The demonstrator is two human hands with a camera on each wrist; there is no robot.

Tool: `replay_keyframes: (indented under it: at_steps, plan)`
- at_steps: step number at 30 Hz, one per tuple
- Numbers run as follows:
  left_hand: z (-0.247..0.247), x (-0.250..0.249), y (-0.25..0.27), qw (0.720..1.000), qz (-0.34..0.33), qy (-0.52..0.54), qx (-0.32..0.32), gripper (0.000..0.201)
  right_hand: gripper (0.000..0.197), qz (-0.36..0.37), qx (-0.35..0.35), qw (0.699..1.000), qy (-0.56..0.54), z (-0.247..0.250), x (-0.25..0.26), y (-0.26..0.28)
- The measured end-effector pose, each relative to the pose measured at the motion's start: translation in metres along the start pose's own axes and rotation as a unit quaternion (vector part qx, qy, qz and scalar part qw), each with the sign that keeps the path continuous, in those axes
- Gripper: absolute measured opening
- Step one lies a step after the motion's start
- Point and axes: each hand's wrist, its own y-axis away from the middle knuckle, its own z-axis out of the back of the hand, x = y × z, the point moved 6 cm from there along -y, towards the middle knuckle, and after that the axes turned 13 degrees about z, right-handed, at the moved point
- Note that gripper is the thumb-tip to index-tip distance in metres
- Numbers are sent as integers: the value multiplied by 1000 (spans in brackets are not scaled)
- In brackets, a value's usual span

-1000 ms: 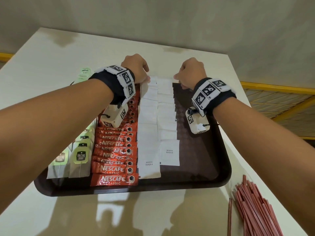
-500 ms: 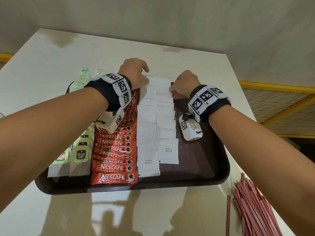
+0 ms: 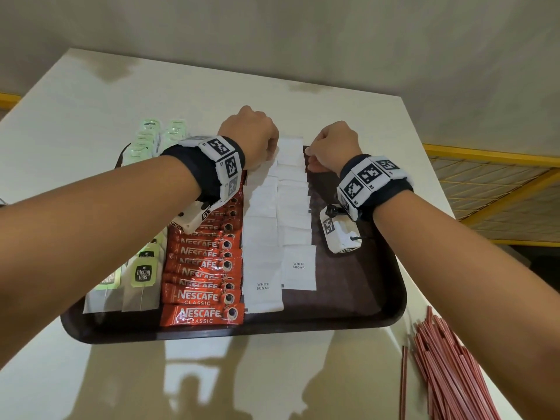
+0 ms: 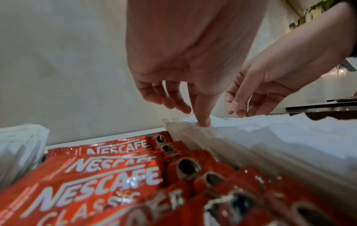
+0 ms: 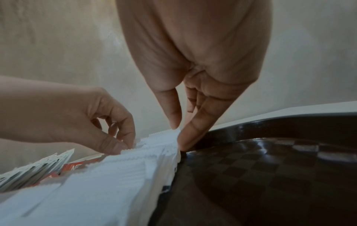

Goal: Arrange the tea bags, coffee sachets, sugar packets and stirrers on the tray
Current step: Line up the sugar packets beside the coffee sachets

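Observation:
On the dark brown tray (image 3: 348, 286) lie two columns of tea bags (image 3: 142, 274) at the left, a column of red Nescafe sachets (image 3: 203, 298) and two columns of white sugar packets (image 3: 263, 237). My left hand (image 4: 194, 117) is at the far end of the left sugar column. Its thumb presses on the far packets (image 4: 241, 126) and its fingers curl close over their edge. My right hand (image 5: 178, 134) pinches the right edge of the far sugar packets (image 5: 154, 145) between thumb and forefinger. The red stirrers (image 3: 445, 374) lie on the table, off the tray.
The tray sits on a glossy cream table (image 3: 91, 101), and a bare strip of tray floor (image 5: 260, 168) runs to the right of the sugar. A few tea bags (image 3: 148, 128) hang over the tray's far left rim. A yellow rail (image 3: 485, 156) runs beyond the table's right edge.
Both hands have come a little nearer along the far ends of the sugar columns. The right hand has closed in on the right column's edge.

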Motion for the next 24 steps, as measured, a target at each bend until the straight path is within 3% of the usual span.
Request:
replay_keyframes:
  at_steps: [7,12,17,24]
  plan:
    - [2,4,-1,999,25,22,19,21,19,1,32,999,-6,1,-1,9]
    - [2,8,1,999,40,26,19,19,10,10,39,999,-10,9,5,18]
    - [11,7,11,997,35,61,17,12,16,43,58,997,20,16,16,32]
    - [6,19,37,992,80,17,98,13,23,40,129,984,117,4,3,48]
